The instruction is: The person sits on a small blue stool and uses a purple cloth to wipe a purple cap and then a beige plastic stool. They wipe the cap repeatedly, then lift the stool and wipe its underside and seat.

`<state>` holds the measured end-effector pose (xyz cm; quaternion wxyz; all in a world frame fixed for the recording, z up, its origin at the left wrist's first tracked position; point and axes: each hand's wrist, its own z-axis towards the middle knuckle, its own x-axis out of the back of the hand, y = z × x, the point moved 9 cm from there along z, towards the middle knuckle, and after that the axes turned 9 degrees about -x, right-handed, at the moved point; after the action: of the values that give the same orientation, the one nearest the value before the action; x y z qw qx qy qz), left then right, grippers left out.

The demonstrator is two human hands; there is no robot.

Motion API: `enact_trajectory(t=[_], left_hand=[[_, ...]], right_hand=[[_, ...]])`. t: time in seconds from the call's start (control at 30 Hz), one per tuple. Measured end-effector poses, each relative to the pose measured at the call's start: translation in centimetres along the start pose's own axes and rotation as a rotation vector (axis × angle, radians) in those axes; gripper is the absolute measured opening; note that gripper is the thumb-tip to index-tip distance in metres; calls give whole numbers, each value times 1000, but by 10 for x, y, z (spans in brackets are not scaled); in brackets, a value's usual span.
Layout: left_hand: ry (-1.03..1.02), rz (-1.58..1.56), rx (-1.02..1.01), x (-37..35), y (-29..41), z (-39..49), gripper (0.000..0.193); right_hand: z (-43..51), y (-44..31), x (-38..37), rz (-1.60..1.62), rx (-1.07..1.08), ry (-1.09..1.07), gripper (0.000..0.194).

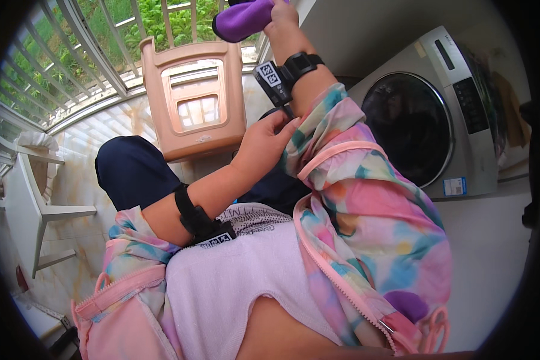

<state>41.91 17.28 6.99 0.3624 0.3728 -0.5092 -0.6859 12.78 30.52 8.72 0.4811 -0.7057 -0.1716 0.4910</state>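
At the top of the view my right hand (284, 17) grips a purple cloth piece with dark trim (243, 20); it looks like a sock or soft shoe, partly cut off by the frame. My left hand (267, 138) reaches across my body, its thumb and fingers pinching the rolled edge of the multicoloured jacket sleeve (326, 119) on my right arm. A black strap with a coded tag (274, 80) sits on the right forearm, and another black strap (191, 216) is around the left one.
A tan plastic chair or stool (198, 144) stands ahead, before a barred window (94, 54). At right is a grey front-loading washing machine (409, 130). A white stool (24, 198) lies on its side at left on the marbled tile floor (78, 243).
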Motion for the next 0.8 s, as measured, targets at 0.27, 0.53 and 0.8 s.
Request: enact_trajectory(t=[0.27, 0.53, 0.8], left_hand=[[98, -618, 310, 6, -18, -24, 23], [-294, -1076, 405, -14, -18, -42, 24], [-781, -998, 538, -21, -10, -43, 33]], right_hand=[[-58, 33, -3, -96, -288, -266, 24], [-90, 38, -22, -312, -311, -477, 27], [-134, 69, -78, -634, -208, -834, 29]])
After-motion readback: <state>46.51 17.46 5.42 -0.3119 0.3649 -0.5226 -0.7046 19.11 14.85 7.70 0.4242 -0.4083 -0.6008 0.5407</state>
